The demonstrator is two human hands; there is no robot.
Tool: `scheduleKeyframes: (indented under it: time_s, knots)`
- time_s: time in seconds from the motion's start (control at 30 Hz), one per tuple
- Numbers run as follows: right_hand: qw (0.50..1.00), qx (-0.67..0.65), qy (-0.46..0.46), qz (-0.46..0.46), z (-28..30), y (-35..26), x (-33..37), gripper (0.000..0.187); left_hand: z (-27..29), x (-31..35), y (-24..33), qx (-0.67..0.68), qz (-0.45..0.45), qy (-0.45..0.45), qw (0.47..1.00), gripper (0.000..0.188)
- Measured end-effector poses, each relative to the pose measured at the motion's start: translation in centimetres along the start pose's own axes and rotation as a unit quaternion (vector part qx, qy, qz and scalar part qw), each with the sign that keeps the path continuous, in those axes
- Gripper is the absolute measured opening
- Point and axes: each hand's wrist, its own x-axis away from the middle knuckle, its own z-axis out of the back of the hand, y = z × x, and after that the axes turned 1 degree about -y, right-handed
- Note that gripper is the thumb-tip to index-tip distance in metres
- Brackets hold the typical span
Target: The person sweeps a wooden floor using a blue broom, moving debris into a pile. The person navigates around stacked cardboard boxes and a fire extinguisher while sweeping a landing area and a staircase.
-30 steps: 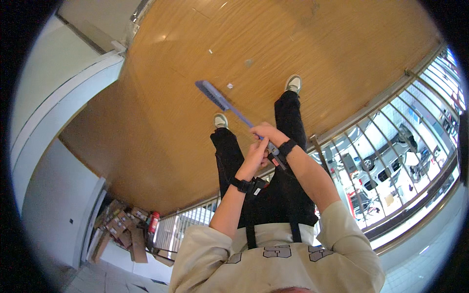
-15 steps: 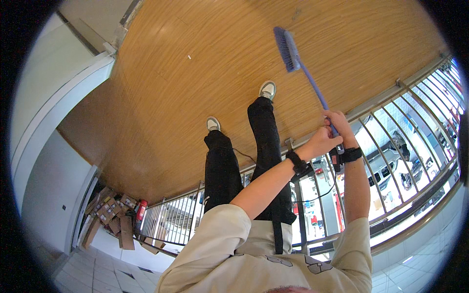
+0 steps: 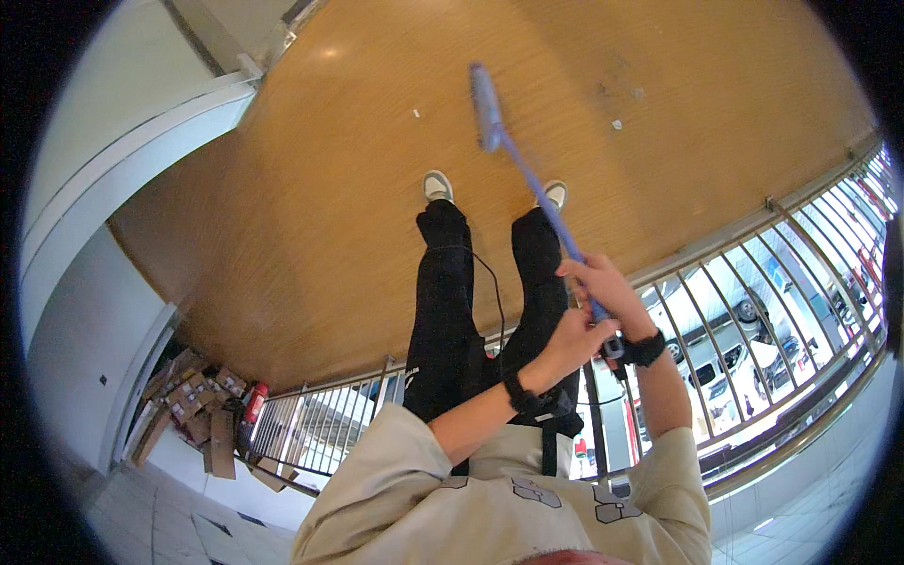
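Observation:
A blue-purple broom [image 3: 486, 108] reaches out ahead of me, its bristle head at the wood-look floor [image 3: 320, 188] a little beyond my shoes. The head looks slightly blurred and its bristles face left. My right hand [image 3: 607, 287] is wrapped round the handle higher up, toward the head. Nearer my body, my left hand [image 3: 574, 341] is closed round the handle close to its dark end. A small white scrap [image 3: 416, 113] lies left of the broom head. To the right lie another white scrap [image 3: 617, 124] and some dark specks [image 3: 603, 89].
A metal railing [image 3: 697, 292] runs along my right and behind my legs, with parked vehicles on a level below. At left stand a pale door [image 3: 104, 348] and a curved white frame [image 3: 141, 122]. Cardboard boxes [image 3: 200, 410] and a red extinguisher [image 3: 255, 403] sit lower left.
The broom head has swung left, and both hands have come left and closer to my body. My left foot is now farther forward. The right-hand white scrap has come into sight.

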Motion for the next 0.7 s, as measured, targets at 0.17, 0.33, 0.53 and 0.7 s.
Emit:
scheduleKeyframes:
  time_s: [0.17,0.33,0.53,0.7]
  knots:
    - [0.990,0.078,-0.112,0.045,-13.9,-3.2,-9.4,0.034,11.3,5.1,4.4,-0.024,-0.039,0.229,0.972,0.028]
    - [0.985,0.082,-0.153,0.007,-22.3,-5.8,-19.0,0.041,20.5,4.9,8.4,-0.086,-0.061,0.343,0.933,0.043]
    - [0.997,0.046,-0.058,-0.027,-16.7,-6.7,-19.9,0.033,20.3,-0.4,9.0,-0.134,0.017,0.271,0.953,0.035]
    - [0.998,0.032,-0.028,-0.041,-1.4,-7.6,-16.1,0.030,9.6,-9.5,8.4,-0.129,-0.013,0.148,0.980,0.032]
